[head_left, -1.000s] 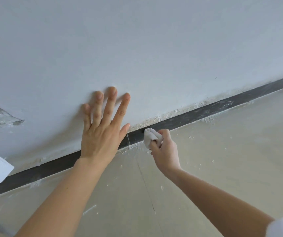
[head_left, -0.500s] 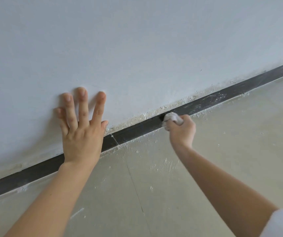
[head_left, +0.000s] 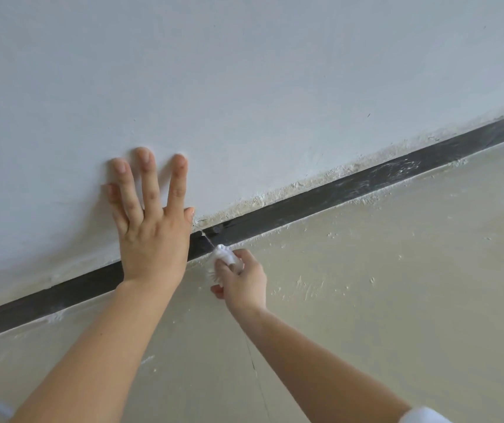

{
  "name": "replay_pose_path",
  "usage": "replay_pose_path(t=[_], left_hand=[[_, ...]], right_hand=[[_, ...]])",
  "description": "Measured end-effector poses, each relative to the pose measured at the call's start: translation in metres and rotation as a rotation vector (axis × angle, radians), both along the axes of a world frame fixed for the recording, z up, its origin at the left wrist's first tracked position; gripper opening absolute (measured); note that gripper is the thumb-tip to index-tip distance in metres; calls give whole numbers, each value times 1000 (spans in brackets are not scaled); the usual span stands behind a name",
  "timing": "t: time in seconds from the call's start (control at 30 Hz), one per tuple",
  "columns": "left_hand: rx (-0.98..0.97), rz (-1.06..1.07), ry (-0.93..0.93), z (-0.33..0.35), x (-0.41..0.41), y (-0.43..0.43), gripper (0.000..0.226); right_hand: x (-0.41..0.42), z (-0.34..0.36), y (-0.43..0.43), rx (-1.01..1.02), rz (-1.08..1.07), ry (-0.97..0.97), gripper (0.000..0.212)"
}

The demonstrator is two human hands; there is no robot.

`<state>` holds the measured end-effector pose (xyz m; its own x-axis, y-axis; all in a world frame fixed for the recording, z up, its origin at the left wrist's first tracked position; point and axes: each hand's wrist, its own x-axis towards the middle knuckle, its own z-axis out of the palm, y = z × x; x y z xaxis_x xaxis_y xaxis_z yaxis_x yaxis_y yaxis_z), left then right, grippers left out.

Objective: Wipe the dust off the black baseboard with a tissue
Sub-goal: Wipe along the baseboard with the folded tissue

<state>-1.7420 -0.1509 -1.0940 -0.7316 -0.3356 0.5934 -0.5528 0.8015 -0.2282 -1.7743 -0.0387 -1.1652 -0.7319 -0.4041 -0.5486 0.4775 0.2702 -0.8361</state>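
Wall [head_left: 244, 71]: pale, painted, filling the upper half of the view; crumbly plaster [head_left: 275, 196] runs along its foot.
Floor [head_left: 397, 285]: beige, speckled with white grit near the wall.
Baseboard [head_left: 305, 203]: a black strip running diagonally from lower left to upper right between wall and floor. The stretch near the hands looks mostly dark. The wiping seems to be mid-course, with this near section in hand.
Left hand [head_left: 153, 239]: fingers spread and straight, palm flat on the wall, heel across the baseboard, arm stretched forward. It looks like a brace for the body.
Right hand [head_left: 244, 285]: just beside the left, knuckles up, fingers curled round the tissue, forearm reaching in from the lower right, a white sleeve [head_left: 424, 416] at the frame edge.
Tissue [head_left: 224, 254]: a small white wad pinched in the right hand, its tip at the lower edge of the baseboard where it meets the floor.
Dust streaks [head_left: 397, 169]: pale smears on the baseboard well to the right. The next move likely calls for pressing the wad flat on the strip and drawing it that way, probably shifting the bracing hand along too.
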Motion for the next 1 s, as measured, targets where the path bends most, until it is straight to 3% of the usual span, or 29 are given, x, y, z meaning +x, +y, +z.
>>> replay_pose_path(t=[0.1,0.2,0.6,0.7,0.8,0.9,1.0], left_hand=[[0,-1,-14,-1,2,-1,110],[2,-2,-27,0,1,-1,111],[32,-20,-29,-2,0,-2,114],[45,-28,-21,-2,0,-1,115],[59,-35,-12,0,0,0,117],[63,-38,-10,1,0,1,117],[73,-38,-12,2,1,1,116]], right_hand=[[-9,-6,-16,-87,-163,-231,9],[-39,-4,-6,-190,-373,-343,11],[-155,-3,92,-252,-839,-251,12],[-139,-2,101,-82,-689,-67,5],[-103,-5,91,161,-275,340,6],[-69,6,66,134,31,473,16],[-50,16,40,133,169,619,33]])
